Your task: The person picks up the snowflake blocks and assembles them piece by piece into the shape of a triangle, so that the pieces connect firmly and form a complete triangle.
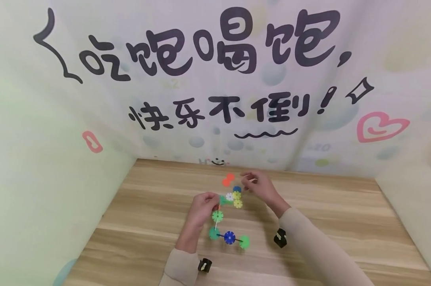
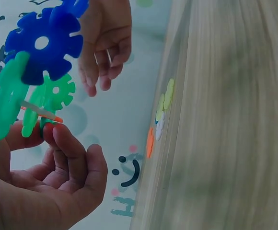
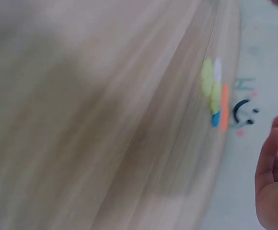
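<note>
My left hand (image 1: pixel 202 208) pinches one end of a chain of slotted plastic discs. In the head view the chain bends, running through a light green disc (image 1: pixel 217 216), a teal disc (image 1: pixel 213 233) and a dark blue disc (image 1: pixel 229 237) to a green disc (image 1: pixel 244 242). The left wrist view shows thumb and fingertips at a small teal disc (image 2: pixel 48 128), partly hidden by the fingers. My right hand (image 1: pixel 260 186) hovers beside the loose discs, fingers loosely bent, with nothing visible in it. Near it lie yellow discs (image 1: pixel 238 203), a white disc (image 1: pixel 229 196) and a blue disc (image 1: pixel 237 189).
Two joined orange discs (image 1: pixel 228 180) lie toward the back of the wooden table (image 1: pixel 147 210). A printed curtain (image 1: pixel 208 147) hangs behind the table's far edge. Black wrist cameras sit at the left sleeve (image 1: pixel 204 265) and the right sleeve (image 1: pixel 280 237).
</note>
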### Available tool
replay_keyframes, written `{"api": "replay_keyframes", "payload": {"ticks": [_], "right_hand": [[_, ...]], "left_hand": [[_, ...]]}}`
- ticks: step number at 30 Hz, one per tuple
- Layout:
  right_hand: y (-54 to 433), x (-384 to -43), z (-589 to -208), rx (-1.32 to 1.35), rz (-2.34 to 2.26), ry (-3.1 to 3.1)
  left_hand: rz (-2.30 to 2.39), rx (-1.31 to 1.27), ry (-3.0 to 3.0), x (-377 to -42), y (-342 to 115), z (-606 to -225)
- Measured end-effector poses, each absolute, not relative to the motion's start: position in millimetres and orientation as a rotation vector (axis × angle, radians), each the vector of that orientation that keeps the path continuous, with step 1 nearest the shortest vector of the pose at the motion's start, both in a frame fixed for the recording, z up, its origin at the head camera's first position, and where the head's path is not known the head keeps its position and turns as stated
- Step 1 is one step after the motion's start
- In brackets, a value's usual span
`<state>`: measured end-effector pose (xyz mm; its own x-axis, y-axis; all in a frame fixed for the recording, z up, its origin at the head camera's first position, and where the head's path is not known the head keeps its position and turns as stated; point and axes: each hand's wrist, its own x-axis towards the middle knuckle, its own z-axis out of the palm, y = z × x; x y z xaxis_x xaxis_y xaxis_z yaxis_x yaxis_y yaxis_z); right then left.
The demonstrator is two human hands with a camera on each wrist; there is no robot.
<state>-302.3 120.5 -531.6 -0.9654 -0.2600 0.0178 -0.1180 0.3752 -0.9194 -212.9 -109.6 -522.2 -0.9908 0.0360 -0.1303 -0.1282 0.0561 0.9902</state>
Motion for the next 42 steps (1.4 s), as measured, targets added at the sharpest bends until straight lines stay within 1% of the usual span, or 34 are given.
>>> {"api": "replay_keyframes", "payload": {"ticks": [2, 6, 12, 16, 23, 31, 42], "right_hand": [[120, -312, -537, -0.268, -1.719, 2.461], [116, -330, -548, -0.206, -1.744, 2.477], [111, -347, -564, -0.187, -1.595, 2.537], [108, -353, -574, -0.255, -1.478, 2.580], [97, -358, -576, -0.359, -1.293, 2.646], [83, -357, -568, -0.506, -0.908, 2.831], [83, -358, -573, -0.305, -1.035, 2.816]], "left_hand": [[2.065, -0.111, 2.194, -213, -110, -523], [2.060, -0.128, 2.208, -214, -112, -523], [2.076, -0.126, 2.203, -212, -112, -521], [2.087, -0.098, 2.193, -211, -110, -524], [2.103, -0.081, 2.193, -212, -106, -527], [2.096, -0.091, 2.192, -212, -105, -525], [2.082, -0.105, 2.223, -212, -106, -524]]}}
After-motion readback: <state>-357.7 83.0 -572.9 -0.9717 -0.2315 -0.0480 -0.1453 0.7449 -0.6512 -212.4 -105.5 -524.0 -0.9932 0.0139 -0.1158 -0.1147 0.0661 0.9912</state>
